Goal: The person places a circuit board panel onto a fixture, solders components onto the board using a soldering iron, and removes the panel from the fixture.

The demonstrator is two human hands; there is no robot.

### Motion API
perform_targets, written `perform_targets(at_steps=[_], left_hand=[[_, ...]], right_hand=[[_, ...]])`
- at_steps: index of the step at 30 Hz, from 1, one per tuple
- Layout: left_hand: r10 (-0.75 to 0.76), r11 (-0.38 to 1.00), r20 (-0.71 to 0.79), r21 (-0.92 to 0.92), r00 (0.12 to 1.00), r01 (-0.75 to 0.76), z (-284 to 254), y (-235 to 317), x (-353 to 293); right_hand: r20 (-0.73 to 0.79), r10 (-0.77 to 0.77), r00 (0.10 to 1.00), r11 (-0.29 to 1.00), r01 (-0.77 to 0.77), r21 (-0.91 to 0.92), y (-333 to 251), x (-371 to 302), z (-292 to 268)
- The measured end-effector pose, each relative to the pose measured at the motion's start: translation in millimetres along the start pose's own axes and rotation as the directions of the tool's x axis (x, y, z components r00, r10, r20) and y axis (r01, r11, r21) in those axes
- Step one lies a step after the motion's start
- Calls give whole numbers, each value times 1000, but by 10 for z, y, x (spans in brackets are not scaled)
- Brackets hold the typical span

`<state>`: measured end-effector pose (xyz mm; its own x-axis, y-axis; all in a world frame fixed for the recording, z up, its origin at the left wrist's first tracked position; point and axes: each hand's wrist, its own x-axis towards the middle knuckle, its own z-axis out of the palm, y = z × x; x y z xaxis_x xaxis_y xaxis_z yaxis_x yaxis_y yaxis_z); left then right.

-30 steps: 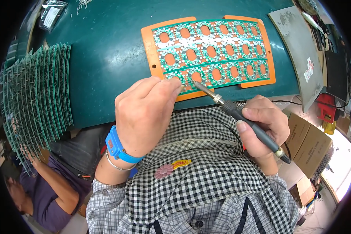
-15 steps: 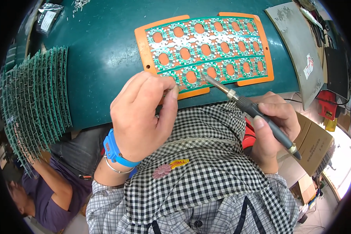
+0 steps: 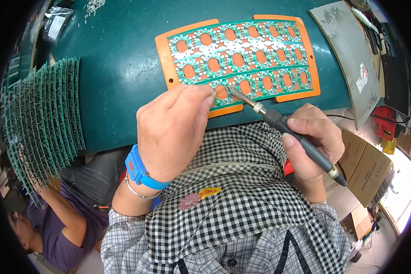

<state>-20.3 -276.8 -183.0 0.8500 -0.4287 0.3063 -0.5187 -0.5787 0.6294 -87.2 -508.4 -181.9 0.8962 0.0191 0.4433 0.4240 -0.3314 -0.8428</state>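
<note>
My right hand (image 3: 316,139) grips a dark grey soldering iron (image 3: 301,140) like a pen, its metal tip pointing up and left. That tip is at the front row of a green circuit board panel (image 3: 253,69), close to a ring-shaped board near the left; whether it touches is too small to tell. The panel, with rows of round cut-outs, lies in an orange tray (image 3: 165,57). Over the tray's front left corner, my left hand (image 3: 173,125) is closed in a pinch near the iron's tip. What the fingertips hold is too small to make out.
Many green boards (image 3: 50,118) stand on edge in a row at the left, with another person's arm (image 3: 59,205) beside them. A grey panel (image 3: 347,55) lies at the right. Behind are a labelled bag (image 3: 57,23) and small white parts (image 3: 93,5). A cardboard box (image 3: 365,166) stands lower right.
The soldering iron's tip has moved left along the front row. My left hand has shifted slightly right, bringing its fingertips nearer the tip. The tray has slid slightly left.
</note>
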Motion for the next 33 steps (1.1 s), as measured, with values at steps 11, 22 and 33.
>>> perform_targets(at_steps=[11, 22, 33], left_hand=[[124, 992, -18, 7, 992, -124, 0, 40, 33], [138, 990, 16, 9, 990, -138, 41, 115, 44], [73, 993, -31, -93, 997, -75, 6, 130, 126]], right_hand=[[-125, 52, 991, 997, -44, 67, -51, -34, -71], [-19, -49, 999, 999, 49, -19, -16, -32, -126], [-141, 75, 987, 996, -68, 59, -10, -44, -209]])
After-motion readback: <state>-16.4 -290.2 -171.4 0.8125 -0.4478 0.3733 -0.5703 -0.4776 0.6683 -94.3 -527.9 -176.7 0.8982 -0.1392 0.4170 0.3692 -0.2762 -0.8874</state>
